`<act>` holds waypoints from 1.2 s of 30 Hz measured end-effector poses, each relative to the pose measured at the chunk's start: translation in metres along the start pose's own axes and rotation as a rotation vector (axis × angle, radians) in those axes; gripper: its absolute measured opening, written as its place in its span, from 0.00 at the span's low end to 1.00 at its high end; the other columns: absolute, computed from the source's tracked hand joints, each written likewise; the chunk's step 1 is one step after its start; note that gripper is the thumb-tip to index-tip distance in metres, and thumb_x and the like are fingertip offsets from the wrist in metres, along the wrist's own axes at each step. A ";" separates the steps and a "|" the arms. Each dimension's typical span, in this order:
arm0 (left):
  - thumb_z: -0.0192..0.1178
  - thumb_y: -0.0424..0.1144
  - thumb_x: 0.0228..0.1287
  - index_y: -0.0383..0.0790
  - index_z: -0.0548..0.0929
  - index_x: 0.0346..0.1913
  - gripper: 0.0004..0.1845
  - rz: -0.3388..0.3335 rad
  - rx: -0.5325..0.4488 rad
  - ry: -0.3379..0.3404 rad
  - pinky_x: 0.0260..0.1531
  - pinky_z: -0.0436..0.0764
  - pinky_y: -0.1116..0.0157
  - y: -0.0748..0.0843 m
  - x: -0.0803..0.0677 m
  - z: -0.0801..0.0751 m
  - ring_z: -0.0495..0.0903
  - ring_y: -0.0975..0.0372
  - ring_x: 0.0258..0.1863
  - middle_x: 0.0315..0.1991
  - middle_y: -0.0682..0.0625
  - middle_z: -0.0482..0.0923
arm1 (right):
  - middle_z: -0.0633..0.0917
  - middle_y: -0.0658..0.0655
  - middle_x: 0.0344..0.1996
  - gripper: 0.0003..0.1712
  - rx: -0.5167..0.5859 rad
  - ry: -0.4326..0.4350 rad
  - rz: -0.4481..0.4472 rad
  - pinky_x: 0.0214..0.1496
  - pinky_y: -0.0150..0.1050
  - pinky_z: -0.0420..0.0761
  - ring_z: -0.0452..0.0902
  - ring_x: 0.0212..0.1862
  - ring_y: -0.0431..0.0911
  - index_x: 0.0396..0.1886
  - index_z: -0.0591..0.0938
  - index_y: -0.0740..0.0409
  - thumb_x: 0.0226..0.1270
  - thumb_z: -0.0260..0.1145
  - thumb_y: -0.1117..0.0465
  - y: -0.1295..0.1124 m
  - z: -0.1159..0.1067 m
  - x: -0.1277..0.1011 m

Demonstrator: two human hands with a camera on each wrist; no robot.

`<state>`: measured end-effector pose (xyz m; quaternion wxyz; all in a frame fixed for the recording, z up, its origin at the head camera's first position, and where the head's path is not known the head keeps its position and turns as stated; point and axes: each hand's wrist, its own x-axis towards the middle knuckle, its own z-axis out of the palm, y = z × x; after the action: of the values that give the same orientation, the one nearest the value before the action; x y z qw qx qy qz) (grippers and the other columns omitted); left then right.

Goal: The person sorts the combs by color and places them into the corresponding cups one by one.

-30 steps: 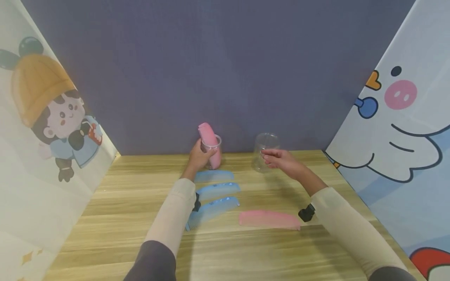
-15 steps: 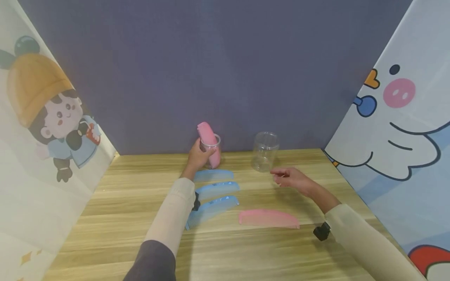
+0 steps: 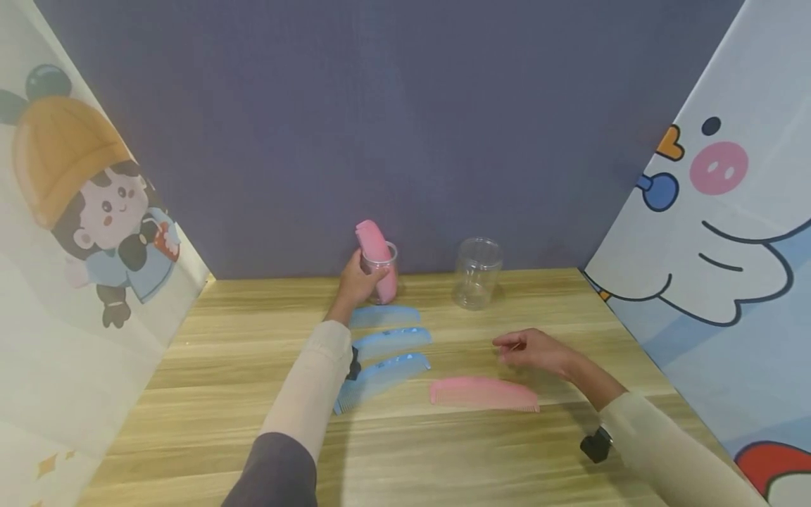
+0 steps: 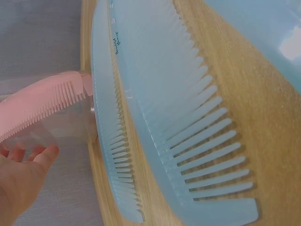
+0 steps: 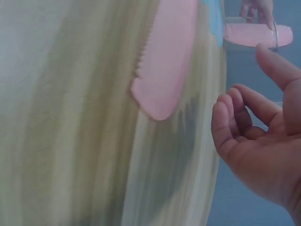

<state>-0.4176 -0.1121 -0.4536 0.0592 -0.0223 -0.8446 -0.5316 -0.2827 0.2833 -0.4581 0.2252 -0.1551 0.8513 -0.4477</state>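
My left hand [image 3: 357,284] grips a clear plastic jar [image 3: 393,262] at the back of the table. Inside it leans a pink comb [image 3: 374,243], its upper end above the rim; in the left wrist view its teeth show through the clear wall. My right hand [image 3: 534,351] holds nothing. Its fingers are loosely bent, just behind and above a second pink comb [image 3: 484,393] lying on the table. In the right wrist view the thumb stands apart from the curved fingers [image 5: 225,117].
Three blue combs, a far one [image 3: 388,315], a middle one [image 3: 395,341] and a near one [image 3: 386,377], lie in front of the held jar. Another clear jar [image 3: 478,278] stands at the back, right of centre. A dark panel [image 3: 405,141] rises behind the wooden table [image 3: 253,366].
My right hand has drawn back from the right-hand jar, toward me and slightly right, to near the pink comb on the table. My left hand keeps its grip on the other jar.
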 end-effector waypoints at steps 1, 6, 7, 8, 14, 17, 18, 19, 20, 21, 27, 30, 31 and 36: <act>0.68 0.54 0.65 0.41 0.54 0.81 0.49 0.000 0.002 -0.002 0.74 0.69 0.47 0.000 0.000 0.000 0.67 0.45 0.74 0.77 0.39 0.63 | 0.80 0.73 0.62 0.32 -0.010 -0.006 -0.005 0.54 0.37 0.86 0.80 0.60 0.59 0.69 0.71 0.74 0.72 0.67 0.61 0.001 0.001 -0.002; 0.67 0.55 0.65 0.40 0.53 0.81 0.50 0.001 0.004 -0.008 0.74 0.69 0.48 0.000 0.000 0.000 0.66 0.45 0.74 0.77 0.39 0.63 | 0.84 0.71 0.57 0.32 -0.118 -0.003 -0.053 0.52 0.29 0.83 0.81 0.57 0.60 0.65 0.75 0.76 0.65 0.72 0.64 0.007 0.009 -0.010; 0.68 0.55 0.65 0.40 0.53 0.81 0.50 0.001 0.004 -0.008 0.74 0.69 0.48 0.000 0.000 0.000 0.66 0.45 0.74 0.77 0.39 0.63 | 0.85 0.70 0.55 0.32 -0.143 0.002 -0.053 0.50 0.28 0.82 0.82 0.54 0.57 0.64 0.76 0.75 0.63 0.73 0.64 0.008 0.011 -0.012; 0.68 0.55 0.65 0.40 0.53 0.81 0.50 0.003 0.004 -0.007 0.74 0.69 0.48 0.001 0.000 0.000 0.67 0.45 0.74 0.77 0.39 0.63 | 0.86 0.68 0.52 0.32 -0.158 0.005 -0.049 0.49 0.27 0.82 0.82 0.52 0.54 0.63 0.77 0.75 0.61 0.74 0.64 0.009 0.012 -0.014; 0.68 0.55 0.65 0.40 0.54 0.81 0.50 0.002 0.002 -0.006 0.74 0.69 0.48 0.002 -0.002 0.001 0.67 0.45 0.74 0.76 0.38 0.64 | 0.87 0.57 0.45 0.31 -0.259 -0.016 -0.067 0.45 0.29 0.81 0.79 0.46 0.41 0.58 0.82 0.69 0.56 0.79 0.60 0.013 0.021 -0.026; 0.68 0.54 0.65 0.40 0.53 0.81 0.50 0.000 0.001 -0.007 0.74 0.69 0.47 0.003 -0.002 0.000 0.66 0.45 0.74 0.77 0.38 0.63 | 0.85 0.53 0.41 0.30 -0.297 -0.006 -0.051 0.43 0.29 0.79 0.77 0.43 0.41 0.55 0.84 0.64 0.51 0.81 0.60 0.015 0.023 -0.029; 0.67 0.54 0.65 0.40 0.53 0.81 0.50 -0.002 0.001 -0.007 0.74 0.68 0.47 0.003 -0.003 0.000 0.66 0.45 0.74 0.77 0.38 0.62 | 0.84 0.52 0.40 0.30 -0.301 0.005 -0.039 0.43 0.29 0.78 0.76 0.42 0.41 0.54 0.84 0.62 0.49 0.82 0.59 0.015 0.025 -0.029; 0.67 0.54 0.65 0.40 0.53 0.81 0.50 -0.002 0.001 -0.006 0.75 0.68 0.47 0.004 -0.003 0.000 0.66 0.45 0.74 0.77 0.38 0.62 | 0.83 0.51 0.39 0.30 -0.304 0.015 -0.028 0.41 0.29 0.77 0.75 0.41 0.42 0.52 0.84 0.61 0.47 0.82 0.59 0.016 0.026 -0.029; 0.67 0.54 0.65 0.40 0.53 0.81 0.50 -0.002 0.003 -0.004 0.75 0.68 0.47 0.004 -0.004 -0.001 0.66 0.45 0.74 0.77 0.38 0.62 | 0.83 0.52 0.38 0.29 -0.298 0.024 -0.015 0.39 0.29 0.78 0.75 0.40 0.42 0.50 0.84 0.60 0.46 0.83 0.60 0.016 0.028 -0.030; 0.67 0.54 0.65 0.40 0.53 0.81 0.49 -0.002 0.004 -0.003 0.75 0.68 0.47 0.004 -0.004 -0.001 0.66 0.44 0.75 0.77 0.38 0.62 | 0.82 0.51 0.37 0.29 -0.300 0.032 -0.005 0.37 0.30 0.78 0.75 0.39 0.42 0.49 0.84 0.59 0.45 0.83 0.60 0.017 0.029 -0.030; 0.67 0.55 0.66 0.40 0.52 0.81 0.50 -0.007 0.000 -0.005 0.75 0.67 0.46 0.002 -0.005 0.000 0.65 0.44 0.75 0.78 0.38 0.61 | 0.80 0.53 0.31 0.25 -0.306 0.074 0.062 0.21 0.32 0.78 0.75 0.25 0.40 0.42 0.81 0.56 0.45 0.84 0.61 0.017 0.037 -0.031; 0.67 0.55 0.66 0.40 0.52 0.81 0.50 -0.007 -0.001 -0.003 0.75 0.67 0.46 0.001 -0.005 0.000 0.65 0.44 0.75 0.78 0.38 0.61 | 0.79 0.53 0.31 0.25 -0.309 0.082 0.093 0.18 0.31 0.77 0.75 0.22 0.41 0.41 0.80 0.56 0.45 0.84 0.62 0.014 0.041 -0.032; 0.67 0.55 0.66 0.40 0.52 0.81 0.50 -0.007 0.000 -0.003 0.75 0.67 0.46 0.001 -0.005 0.000 0.65 0.44 0.75 0.78 0.38 0.61 | 0.79 0.54 0.31 0.25 -0.311 0.083 0.099 0.19 0.31 0.77 0.76 0.23 0.41 0.41 0.80 0.56 0.45 0.84 0.62 0.013 0.042 -0.033; 0.66 0.55 0.66 0.40 0.52 0.81 0.50 0.002 0.002 -0.005 0.75 0.67 0.46 0.002 -0.003 -0.002 0.65 0.44 0.75 0.78 0.38 0.60 | 0.78 0.53 0.33 0.26 -0.366 0.105 0.086 0.26 0.32 0.76 0.74 0.31 0.43 0.41 0.78 0.56 0.45 0.83 0.61 0.010 0.045 -0.035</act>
<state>-0.4140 -0.1125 -0.4515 0.0576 -0.0246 -0.8454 -0.5305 -0.2304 0.2745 -0.4804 0.1678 -0.1333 0.9349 -0.2830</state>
